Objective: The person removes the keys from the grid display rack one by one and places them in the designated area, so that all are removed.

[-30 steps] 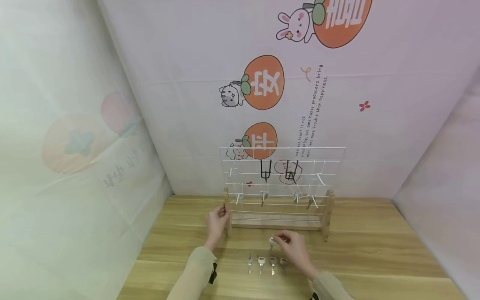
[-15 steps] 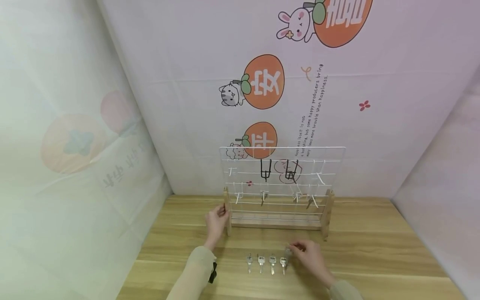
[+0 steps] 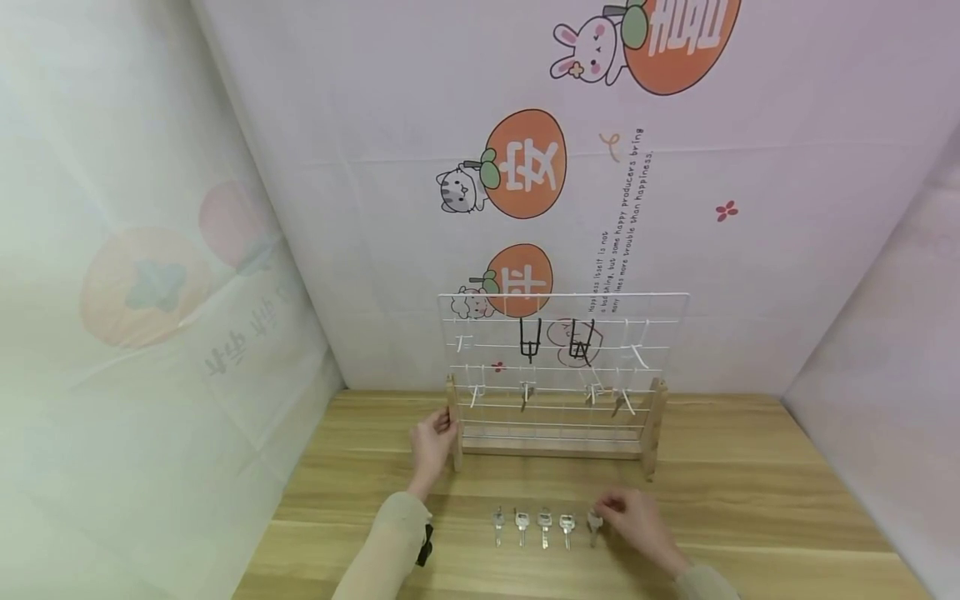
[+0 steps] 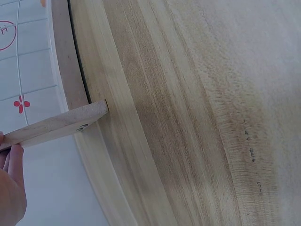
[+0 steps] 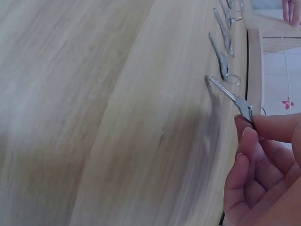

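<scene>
In the head view my left hand (image 3: 433, 443) grips the left wooden upright (image 3: 454, 425) of a white wire rack (image 3: 562, 295). The left wrist view shows the fingers (image 4: 16, 165) around that wooden upright (image 4: 56, 126). My right hand (image 3: 636, 523) pinches a silver key (image 3: 594, 523) by its head, at the right end of a row of several keys (image 3: 544, 525) lying on the table. Seen from the right wrist, thumb and index finger hold the key (image 5: 230, 96) near its ring, its blade tilted down with the tip at or near the tabletop.
The rack carries black hooks (image 3: 530, 340) higher up and white hooks (image 3: 477, 395) lower down, with keys hanging on several of the lower ones. A wooden base bar (image 3: 555, 452) joins its uprights. Printed cloth (image 3: 375, 250) walls in the wooden table (image 3: 735, 500).
My right hand has carried the key rightward and nearer to me, from in front of the rack to the right end of the row. My left hand stays on the upright.
</scene>
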`<state>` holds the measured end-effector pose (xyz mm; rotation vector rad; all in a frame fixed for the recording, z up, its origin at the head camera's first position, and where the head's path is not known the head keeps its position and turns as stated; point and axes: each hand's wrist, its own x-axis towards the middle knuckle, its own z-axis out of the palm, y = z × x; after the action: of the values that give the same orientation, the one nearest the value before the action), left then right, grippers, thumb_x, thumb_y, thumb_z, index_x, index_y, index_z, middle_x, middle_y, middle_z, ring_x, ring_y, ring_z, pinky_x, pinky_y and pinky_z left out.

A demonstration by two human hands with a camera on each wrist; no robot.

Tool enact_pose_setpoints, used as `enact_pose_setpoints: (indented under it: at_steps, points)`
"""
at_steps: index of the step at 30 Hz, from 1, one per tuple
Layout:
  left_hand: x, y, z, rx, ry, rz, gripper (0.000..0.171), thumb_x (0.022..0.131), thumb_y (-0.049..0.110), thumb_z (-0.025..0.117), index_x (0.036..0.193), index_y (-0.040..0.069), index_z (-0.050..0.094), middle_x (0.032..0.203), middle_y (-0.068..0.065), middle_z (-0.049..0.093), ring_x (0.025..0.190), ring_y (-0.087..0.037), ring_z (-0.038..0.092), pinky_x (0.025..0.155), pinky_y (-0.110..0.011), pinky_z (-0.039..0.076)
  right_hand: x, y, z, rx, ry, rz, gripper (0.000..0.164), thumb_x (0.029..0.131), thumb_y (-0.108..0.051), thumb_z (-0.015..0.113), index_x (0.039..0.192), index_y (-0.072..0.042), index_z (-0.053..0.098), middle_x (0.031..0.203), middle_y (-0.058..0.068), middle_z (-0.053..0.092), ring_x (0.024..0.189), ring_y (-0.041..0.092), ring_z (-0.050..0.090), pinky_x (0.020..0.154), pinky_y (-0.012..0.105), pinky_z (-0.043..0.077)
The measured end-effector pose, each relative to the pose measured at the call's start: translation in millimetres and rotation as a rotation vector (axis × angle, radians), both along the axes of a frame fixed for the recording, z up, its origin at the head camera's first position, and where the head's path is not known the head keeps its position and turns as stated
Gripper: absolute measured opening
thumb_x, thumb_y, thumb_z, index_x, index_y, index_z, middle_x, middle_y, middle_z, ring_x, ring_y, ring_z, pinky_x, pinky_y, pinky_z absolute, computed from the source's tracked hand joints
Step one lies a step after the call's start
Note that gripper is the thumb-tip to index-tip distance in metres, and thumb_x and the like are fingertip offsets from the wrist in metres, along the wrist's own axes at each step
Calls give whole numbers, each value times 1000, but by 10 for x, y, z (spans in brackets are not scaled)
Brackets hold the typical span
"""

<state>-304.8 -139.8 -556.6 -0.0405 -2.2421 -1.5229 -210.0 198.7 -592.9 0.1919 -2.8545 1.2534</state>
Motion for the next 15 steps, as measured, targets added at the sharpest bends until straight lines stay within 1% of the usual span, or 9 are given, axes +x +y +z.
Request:
enact_pose_setpoints:
  at_steps: [8,15]
  points:
    - [8,-6,10,4,-8,-2,26,84,-7,71,109,-12,67,104,-31,72,95,-40,74,81,-33,66,-6,33,-29,13,-3,50,4,84,-11,74,86,-8,73,79,1,74,63,-2,54,55,13,48]
    - [-3,-6,1,0,-6,-4,26,85,-7,70,109,-12,67,104,-30,72,95,-39,74,80,-32,66,-42,7,-65,48,-13,45,8,84,-14,75,83,-6,72,76,-1,72,62,-2,52,54,14,45]
